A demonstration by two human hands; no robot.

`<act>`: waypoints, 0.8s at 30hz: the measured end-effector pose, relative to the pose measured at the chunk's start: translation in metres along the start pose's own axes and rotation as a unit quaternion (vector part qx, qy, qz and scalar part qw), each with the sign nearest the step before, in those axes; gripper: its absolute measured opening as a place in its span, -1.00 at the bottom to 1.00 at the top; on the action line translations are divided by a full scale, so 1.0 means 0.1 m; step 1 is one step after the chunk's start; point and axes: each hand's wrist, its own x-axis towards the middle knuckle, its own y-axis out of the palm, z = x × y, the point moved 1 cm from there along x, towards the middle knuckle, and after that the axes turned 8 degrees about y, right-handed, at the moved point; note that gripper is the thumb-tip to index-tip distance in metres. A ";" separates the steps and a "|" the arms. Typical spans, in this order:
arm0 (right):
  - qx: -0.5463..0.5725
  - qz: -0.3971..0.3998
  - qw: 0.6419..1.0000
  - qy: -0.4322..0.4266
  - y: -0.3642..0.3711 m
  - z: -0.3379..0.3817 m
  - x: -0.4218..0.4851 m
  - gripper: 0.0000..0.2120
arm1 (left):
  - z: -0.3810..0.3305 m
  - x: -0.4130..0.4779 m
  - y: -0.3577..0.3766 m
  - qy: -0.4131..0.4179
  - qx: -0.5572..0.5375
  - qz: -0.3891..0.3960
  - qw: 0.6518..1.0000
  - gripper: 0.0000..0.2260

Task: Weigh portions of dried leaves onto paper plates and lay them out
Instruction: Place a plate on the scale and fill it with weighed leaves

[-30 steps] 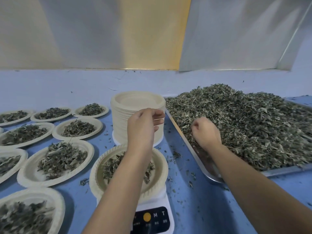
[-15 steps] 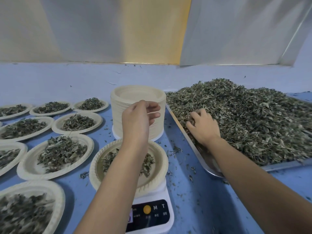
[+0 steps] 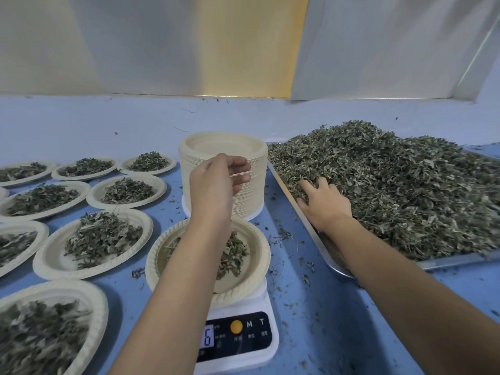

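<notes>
Over the plate [image 3: 260, 257] on the scale [image 3: 261, 357], I am hovering my curled left hand [image 3: 213, 185]; I cannot tell whether it is grasping anything. My right hand [image 3: 326, 205] is resting, fingers spread, on the leaves [image 3: 405, 190].

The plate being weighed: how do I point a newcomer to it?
Find the big metal tray of dried leaves on the right; left of it stands a tall stack of empty plates. In front of the stack is a white scale, and the plate sits on it. Only this one is on the scale; the other filled plates lie on the blue table.
</notes>
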 end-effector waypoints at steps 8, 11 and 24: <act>-0.039 0.050 0.997 -0.047 0.02 0.09 -0.02 -0.76 | 0.01 0.02 -0.01 -0.001 0.002 -0.001 1.000 -0.75; -0.012 0.035 0.999 -0.029 0.02 0.04 -0.01 -0.77 | 0.03 0.02 -0.01 0.002 0.006 0.002 1.000 -0.74; 0.680 0.083 0.680 0.262 -0.37 -0.11 -0.11 -0.74 | -0.07 0.00 -0.03 0.012 -0.004 0.002 1.000 -0.75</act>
